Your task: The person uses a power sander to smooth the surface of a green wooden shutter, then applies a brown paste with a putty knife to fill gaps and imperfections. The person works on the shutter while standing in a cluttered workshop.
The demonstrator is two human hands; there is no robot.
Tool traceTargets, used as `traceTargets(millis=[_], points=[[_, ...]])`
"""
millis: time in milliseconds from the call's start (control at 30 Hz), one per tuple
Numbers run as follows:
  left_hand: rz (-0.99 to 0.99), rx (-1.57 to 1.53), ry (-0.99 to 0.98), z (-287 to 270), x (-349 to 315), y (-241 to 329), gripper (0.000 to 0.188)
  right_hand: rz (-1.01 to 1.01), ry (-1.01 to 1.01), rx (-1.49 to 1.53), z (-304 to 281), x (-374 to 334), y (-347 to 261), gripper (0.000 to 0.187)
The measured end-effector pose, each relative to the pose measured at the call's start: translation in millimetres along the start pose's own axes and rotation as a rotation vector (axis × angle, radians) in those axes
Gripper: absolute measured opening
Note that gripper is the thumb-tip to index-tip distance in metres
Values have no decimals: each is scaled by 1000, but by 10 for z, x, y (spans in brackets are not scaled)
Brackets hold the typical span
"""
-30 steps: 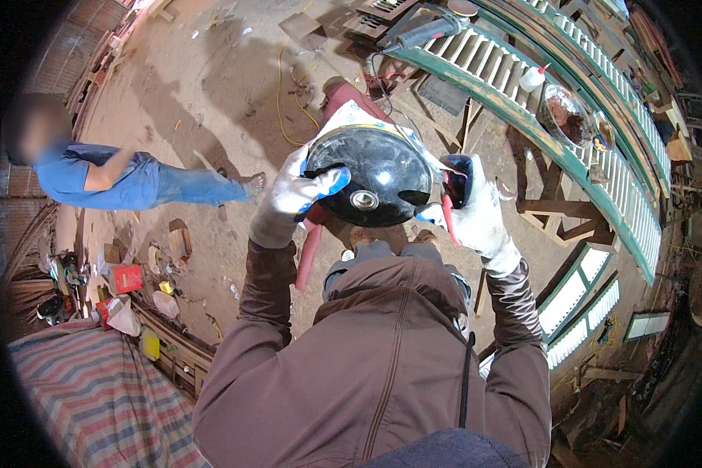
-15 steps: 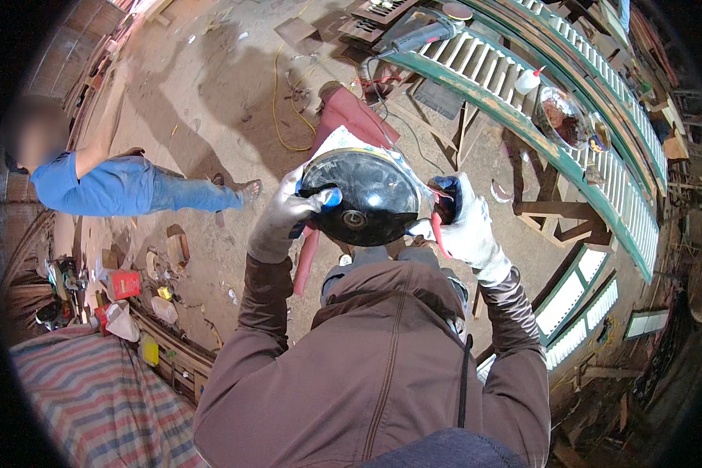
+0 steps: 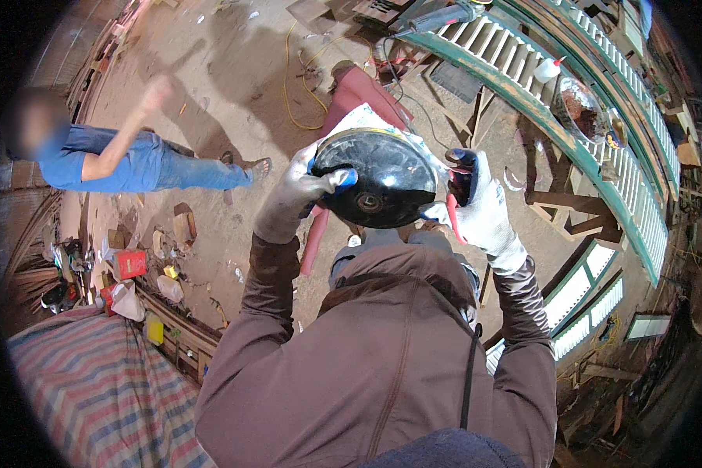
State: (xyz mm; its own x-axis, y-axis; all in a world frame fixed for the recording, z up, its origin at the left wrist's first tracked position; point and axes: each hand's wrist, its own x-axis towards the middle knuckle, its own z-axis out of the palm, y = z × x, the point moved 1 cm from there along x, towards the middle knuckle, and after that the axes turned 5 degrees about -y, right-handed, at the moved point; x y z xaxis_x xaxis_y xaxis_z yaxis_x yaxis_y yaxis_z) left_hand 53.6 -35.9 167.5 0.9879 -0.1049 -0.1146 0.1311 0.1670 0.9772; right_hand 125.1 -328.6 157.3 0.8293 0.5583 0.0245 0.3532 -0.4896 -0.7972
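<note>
A glossy black, round, shallow domed piece (image 3: pixel 378 175) with a pale rim and a small ring-shaped mark is held up in front of me; I cannot tell its exact kind. My left hand (image 3: pixel 298 191), in a pale glove with blue at the thumb, grips its left edge, thumb on the black face. My right hand (image 3: pixel 480 203), gloved too, is closed at its right side with dark, curled fingers. A red curved strip (image 3: pixel 453 214) lies along that palm; what else it holds is hidden. A white patterned sheet (image 3: pixel 364 118) shows behind the black piece.
Dark red material (image 3: pixel 359 92) lies beyond the black piece. A green slatted frame (image 3: pixel 515 86) on wooden supports carries a power tool (image 3: pixel 444 15), a white bottle (image 3: pixel 548 70) and a basin (image 3: pixel 571 86). At left a person in blue (image 3: pixel 117 160) stands near a striped sheet (image 3: pixel 93 382).
My view has shifted a little, and the hands with the black piece sit slightly higher and further right. The person at left has bent and raised a forearm, the hand blurred.
</note>
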Motion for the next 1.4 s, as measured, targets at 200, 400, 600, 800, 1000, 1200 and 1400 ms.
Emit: traceTargets(millis=[200, 400, 600, 800, 1000, 1200, 1400], points=[[-46, -26, 3, -29, -34, 21, 52, -12, 15, 42, 41, -14, -20, 88], [-100, 45, -25, -61, -62, 104, 51, 69, -44, -65, 11, -67, -5, 88], [-173, -9, -64, -28, -67, 90, 55, -240, 78, -162, 1, -15, -91, 63], [-138, -11, -74, -125, -89, -1, 59, -233, 63, -107, -40, -12, -161, 62], [-132, -34, -131, -124, -93, 52, 62, -45, -71, -60, -98, -64, -153, 56], [-214, 35, -158, -18, -113, 116, 62, -226, -26, -200, -103, -52, -144, 59], [-168, 41, -181, 3, -96, 186, 68, -162, -67, -152, -161, -40, -205, 59]])
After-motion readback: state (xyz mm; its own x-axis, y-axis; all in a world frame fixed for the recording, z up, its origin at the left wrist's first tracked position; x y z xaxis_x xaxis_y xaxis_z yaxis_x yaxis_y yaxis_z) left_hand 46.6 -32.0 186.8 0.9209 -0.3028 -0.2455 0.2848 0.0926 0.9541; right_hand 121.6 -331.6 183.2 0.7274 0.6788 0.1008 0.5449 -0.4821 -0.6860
